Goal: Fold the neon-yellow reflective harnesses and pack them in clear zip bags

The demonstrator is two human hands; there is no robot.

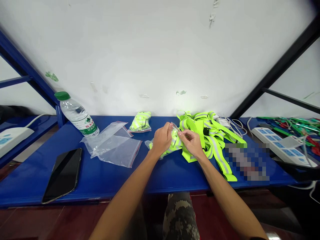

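Bag (pixel 175 144), see-through and stuffed with yellow-green strap, is at the desk's (pixel 112 183) middle, between both hands. The left hand (pixel 162 140) has a narrow grip on its red-lined zip edge; the right hand (pixel 192 142) pinches the same edge farther along, its grip narrow too. Just right of the bag, partly behind the right hand, lies a loose heap of straps (pixel 218 141) with grey stripes and a black buckle (pixel 206 131). Near the wall is a second filled bag (pixel 140 121). Flat bags (pixel 117 146) overlap to the left, by a bottle (pixel 79 116) and a phone (pixel 63 174).
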